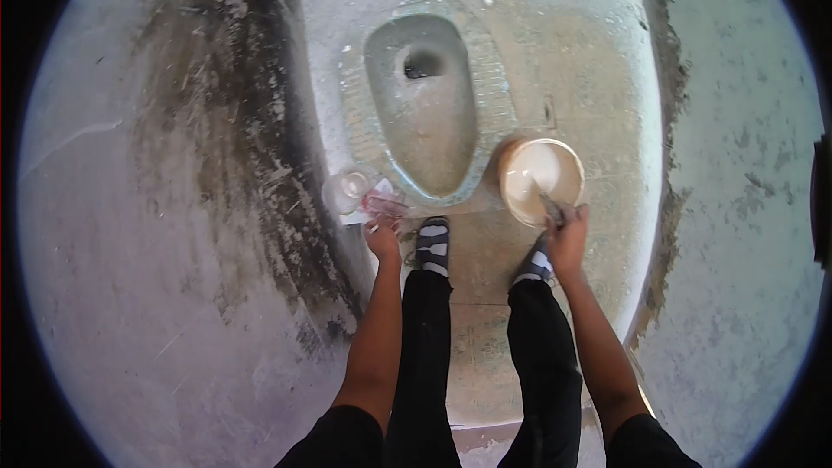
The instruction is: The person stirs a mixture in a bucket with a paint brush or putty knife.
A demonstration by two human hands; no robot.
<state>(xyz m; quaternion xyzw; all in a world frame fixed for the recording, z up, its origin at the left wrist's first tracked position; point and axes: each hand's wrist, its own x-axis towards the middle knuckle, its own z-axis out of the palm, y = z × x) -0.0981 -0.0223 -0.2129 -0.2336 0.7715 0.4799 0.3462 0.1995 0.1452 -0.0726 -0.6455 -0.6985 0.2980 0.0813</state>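
My left hand [383, 238] is closed at the near end of a pink and clear plastic packet [384, 204], beside the lower left of the squat toilet. Just left of it stands a round whitish, see-through container [351, 190] on the floor. My right hand [568, 238] grips a short dark object [551, 207] at the near rim of a bucket [579, 172]. That object slants over the rim toward the pale, whitish liquid [542, 165] inside; its kind is hard to make out. Fingers hide part of both held things.
A stained squat toilet [475, 113] is set in the floor ahead of my sandalled feet [433, 244]. White specks lie on the tiled floor [598, 78] at the back. A dark-stained wall [260, 121] rises on the left, another wall [737, 165] on the right.
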